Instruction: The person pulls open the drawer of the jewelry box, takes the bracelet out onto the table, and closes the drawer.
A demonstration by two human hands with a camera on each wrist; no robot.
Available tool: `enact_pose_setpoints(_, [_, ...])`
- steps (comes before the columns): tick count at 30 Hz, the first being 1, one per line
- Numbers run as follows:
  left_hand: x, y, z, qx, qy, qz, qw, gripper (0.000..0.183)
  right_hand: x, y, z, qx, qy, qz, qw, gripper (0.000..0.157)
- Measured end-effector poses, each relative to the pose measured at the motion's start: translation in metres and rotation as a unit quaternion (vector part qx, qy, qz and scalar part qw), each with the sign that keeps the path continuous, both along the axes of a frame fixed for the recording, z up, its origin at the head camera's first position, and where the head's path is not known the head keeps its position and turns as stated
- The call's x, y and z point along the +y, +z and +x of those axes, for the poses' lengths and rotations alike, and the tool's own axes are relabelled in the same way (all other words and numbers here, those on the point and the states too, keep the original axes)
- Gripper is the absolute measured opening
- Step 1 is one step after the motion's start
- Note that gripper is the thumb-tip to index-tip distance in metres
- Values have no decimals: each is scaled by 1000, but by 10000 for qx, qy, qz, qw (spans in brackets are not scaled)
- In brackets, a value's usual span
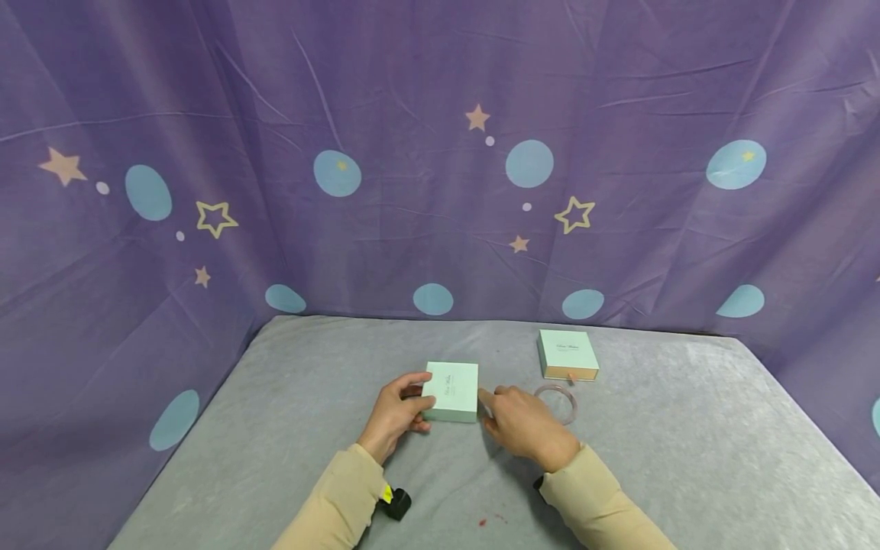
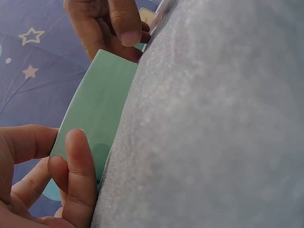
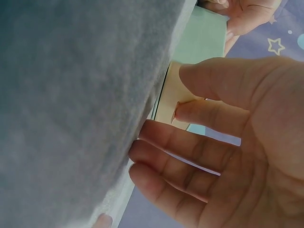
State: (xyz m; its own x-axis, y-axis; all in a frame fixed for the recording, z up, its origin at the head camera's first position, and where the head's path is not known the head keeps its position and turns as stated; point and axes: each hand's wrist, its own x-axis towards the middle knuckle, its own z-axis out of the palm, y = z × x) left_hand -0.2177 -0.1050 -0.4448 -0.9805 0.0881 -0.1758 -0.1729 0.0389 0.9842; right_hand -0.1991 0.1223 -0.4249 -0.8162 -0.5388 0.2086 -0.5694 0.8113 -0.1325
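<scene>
A mint-green box point(image 1: 459, 386) with dark script on its lid lies flat on the grey cloth. My left hand point(image 1: 393, 414) grips its left side, thumb on the lid's edge and fingers down along the wall. At the opposite end is my right hand point(image 1: 525, 428). In the right wrist view, that hand's index fingertip touches a small copper-coloured ribbon tab point(image 3: 175, 113) on the box's tan end point(image 3: 167, 95). The thumb lies close by, apart from the index finger, and the other fingers extend loosely. A pale pink bangle point(image 1: 574, 406) rests just beyond the right hand.
Behind the bangle stands a second mint-green box point(image 1: 567, 350), its tan end and a pink tab facing me. A grey cloth point(image 1: 289, 428) covers the table. Purple curtains point(image 1: 412, 252) with stars and dots rise at the back and sides. Small red marks point(image 1: 483, 523) show near the front.
</scene>
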Motion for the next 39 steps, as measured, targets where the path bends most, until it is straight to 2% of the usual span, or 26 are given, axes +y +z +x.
enact_pose_setpoints(6, [1,-7,-3,25,117,-42,9999,47,1,-1,-2,-132,1,-122,9998,26])
enact_pose_setpoints(17, [1,-7,-3,11,95,-18,10000,46,2,2,-2,-339,-1,-329,9989,23])
enact_pose_setpoints(25, [1,-5,-3,11,141,-36,9999,45,2,1,-4,-694,-115,-468,9964,32])
enact_pose_setpoints(31, [1,-4,-1,-5,131,-90,9999,41,4,2,-5,-792,-150,-601,9949,29])
enact_pose_setpoints(35, [0,-3,-2,-68,136,-75,9999,40,6,5,-8,-1153,-135,-758,9903,32])
enact_pose_setpoints(39, [-1,-1,-3,-99,248,-148,9995,37,9,10,-15,-1816,-189,-1164,9763,42])
